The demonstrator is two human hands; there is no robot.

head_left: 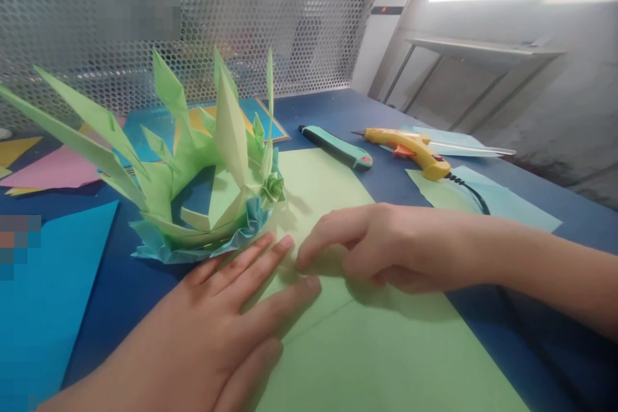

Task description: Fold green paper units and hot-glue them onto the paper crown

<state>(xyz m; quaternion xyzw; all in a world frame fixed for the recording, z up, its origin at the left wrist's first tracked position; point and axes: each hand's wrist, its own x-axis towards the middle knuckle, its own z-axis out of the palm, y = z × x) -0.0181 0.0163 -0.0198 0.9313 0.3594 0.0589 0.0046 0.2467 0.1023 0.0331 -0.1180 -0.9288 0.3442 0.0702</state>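
A light green paper sheet [386, 347] lies on the dark blue table [338, 109] in front of me. My left hand [212, 328] rests flat on its left part, fingers stretched out along a fold. My right hand [381, 248] presses its curled fingertips down on the same fold, just right of the left fingertips. Whether it pinches the paper I cannot make out. A spiky green and blue folded-paper piece [193, 180] stands just behind my left hand.
A teal utility knife [338, 148] and a yellow glue gun [410, 148] with a black cord lie at the back right. Blue [43, 309], pink [58, 167] and yellow [14, 149] paper sheets lie at the left. A perforated metal screen [251, 13] stands behind the table.
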